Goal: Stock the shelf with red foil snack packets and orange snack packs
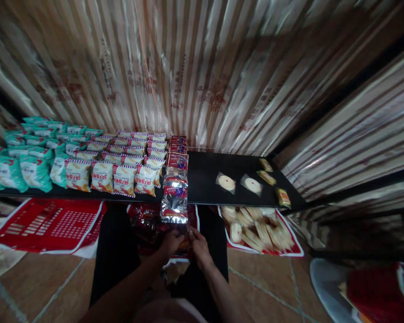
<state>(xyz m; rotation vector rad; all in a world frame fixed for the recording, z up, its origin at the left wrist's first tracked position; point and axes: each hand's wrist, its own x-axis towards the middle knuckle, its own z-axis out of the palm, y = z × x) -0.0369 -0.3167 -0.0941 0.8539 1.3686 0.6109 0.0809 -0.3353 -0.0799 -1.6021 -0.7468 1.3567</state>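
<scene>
The row of silver-and-red packets (175, 190) lies on the black shelf (205, 193) with its long axis running from the front edge straight back to the back edge. The nearest packet hangs over the front edge, pointing at me.

My left hand (171, 243) and right hand (199, 246) meet just below that front edge, both forearms coming up from the bottom and angled inward, with the knuckles up. The fingers of both are curled toward each other over a red tray (196, 216) of dark packets. I cannot tell whether they pinch one, because it is too dim.

Orange bags (121, 177) fill the shelf's left half. 2 round cakes (226, 182) in clear wrap sit near the right front edge.
</scene>
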